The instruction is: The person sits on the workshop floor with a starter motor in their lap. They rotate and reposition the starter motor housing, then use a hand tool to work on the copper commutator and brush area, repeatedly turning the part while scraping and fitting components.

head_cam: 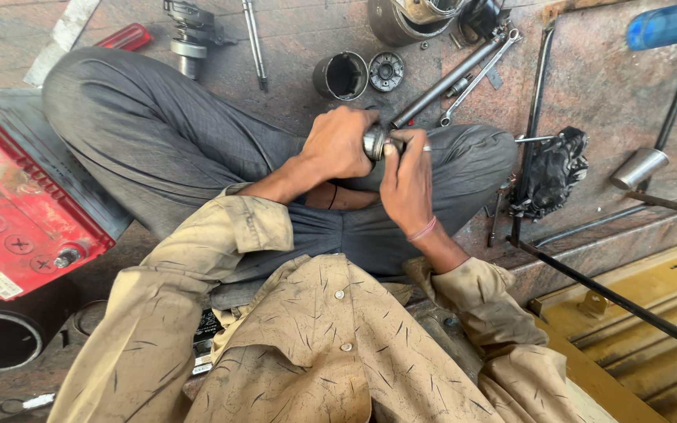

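I have both hands closed around 1 small round metal part [374, 142], held above my lap between my knees. My left hand [340, 145] wraps it from the left side, fingers curled tight over the top; my right hand [407, 178] pinches it from the right, thumb and forefinger pressed on the shiny rim. A long metal rod [447, 81] seems to run up and away from the part, though I cannot tell whether it joins it.

Just beyond my hands on the stone floor sit a dark hollow cylinder [341, 76] and a round toothed disc [386, 70], side by side. A spanner [479, 76] lies beside the rod. To my left is a red battery [9, 211]; to my right, a black greasy assembly [552, 172] near my knee.
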The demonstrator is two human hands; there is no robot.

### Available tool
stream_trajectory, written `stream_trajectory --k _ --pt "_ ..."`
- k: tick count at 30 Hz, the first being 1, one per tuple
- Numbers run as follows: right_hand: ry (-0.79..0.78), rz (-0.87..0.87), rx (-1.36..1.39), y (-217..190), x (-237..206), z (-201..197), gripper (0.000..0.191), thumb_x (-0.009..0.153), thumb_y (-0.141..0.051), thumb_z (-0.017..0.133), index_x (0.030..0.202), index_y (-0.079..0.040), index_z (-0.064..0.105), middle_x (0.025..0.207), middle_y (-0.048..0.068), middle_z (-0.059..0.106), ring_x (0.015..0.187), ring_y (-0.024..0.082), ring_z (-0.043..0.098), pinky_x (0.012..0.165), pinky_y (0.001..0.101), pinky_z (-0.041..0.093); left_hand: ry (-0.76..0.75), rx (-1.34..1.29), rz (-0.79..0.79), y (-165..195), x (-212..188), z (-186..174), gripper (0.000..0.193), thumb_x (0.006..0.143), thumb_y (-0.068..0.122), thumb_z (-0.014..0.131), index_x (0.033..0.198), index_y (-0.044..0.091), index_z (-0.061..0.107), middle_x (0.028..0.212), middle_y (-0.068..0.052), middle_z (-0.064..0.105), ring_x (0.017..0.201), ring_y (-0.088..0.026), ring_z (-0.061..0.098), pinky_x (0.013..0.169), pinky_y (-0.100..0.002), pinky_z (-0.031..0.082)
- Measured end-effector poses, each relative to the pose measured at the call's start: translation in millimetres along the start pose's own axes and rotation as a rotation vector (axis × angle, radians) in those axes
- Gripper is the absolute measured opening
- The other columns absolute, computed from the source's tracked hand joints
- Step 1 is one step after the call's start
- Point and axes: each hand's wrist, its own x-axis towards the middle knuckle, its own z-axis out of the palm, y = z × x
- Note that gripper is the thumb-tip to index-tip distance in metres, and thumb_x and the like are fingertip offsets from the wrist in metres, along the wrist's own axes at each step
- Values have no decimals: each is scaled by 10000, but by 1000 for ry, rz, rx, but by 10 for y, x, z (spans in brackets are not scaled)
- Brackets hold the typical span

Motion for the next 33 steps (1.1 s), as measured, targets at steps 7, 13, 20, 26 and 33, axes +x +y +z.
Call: stream_trajectory --k 7,13,20,26,33 --pt "-77 -346 -190 159 -22 -126 225 985 -74 603 1178 -1 512 1142 242 593 1040 443 534 966 567 393 66 -164 144 -44 -17 -21 501 535 167 821 1003 -1 764 853 -246 724 847 -461 687 737 -518 557" --pt "-47 17 70 142 -77 103 202 1086 -162 557 1181 4 494 1049 201 622 975 378 609 882 498 461 -35 -6 90 -41 -70 -64 365 634 111 726 987 18 742 832 -242 718 833 -451 697 740 -528 556" --pt "-43 615 619 -79 159 193 157 1079 -227 489 1139 -84 512 864 29 556 734 170 525 654 351 444 90 237 288 -56 -78 -27 360 619 88 739 965 16 670 914 -166 706 823 -391 691 729 -485 518" --pt "-606 1171 1506 20 405 -4 271 1070 -328 514 910 -112 549 641 -17 486 544 129 477 477 289 400 197 491 477 -62 -129 -82 349 674 124 773 992 80 637 910 -72 646 865 -266 668 802 -425 463" --pt "86 239 469 543 214 -693 174 1125 -105 537 1284 -51 493 1115 81 579 937 161 643 845 326 558 355 161 345 -55 -61 -308 464 622 75 775 1066 76 638 961 -71 633 925 -304 619 784 -426 439"
